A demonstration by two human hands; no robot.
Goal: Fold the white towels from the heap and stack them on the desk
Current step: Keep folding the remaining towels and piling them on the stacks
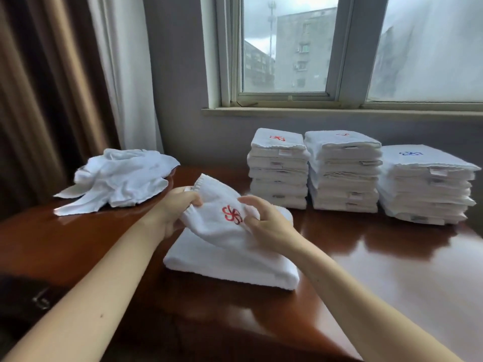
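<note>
White towel (222, 257) on desk (392, 270), straight ahead, long axis left-right between hands. Now left hand (175, 207) grips raised flap's left edge; right hand (264, 223) pinches cloth by red logo (232, 215). Folded stacks (342, 171) beyond, to right, so right hand nearer. Loose heap (117, 178) back left.

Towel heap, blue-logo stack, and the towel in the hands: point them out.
Heap (117, 178), head view, middle of the crumpled cloth.
Blue-logo stack (426, 188), head view, front face of the pile.
Held towel (209, 205), head view, left of its red logo.
</note>
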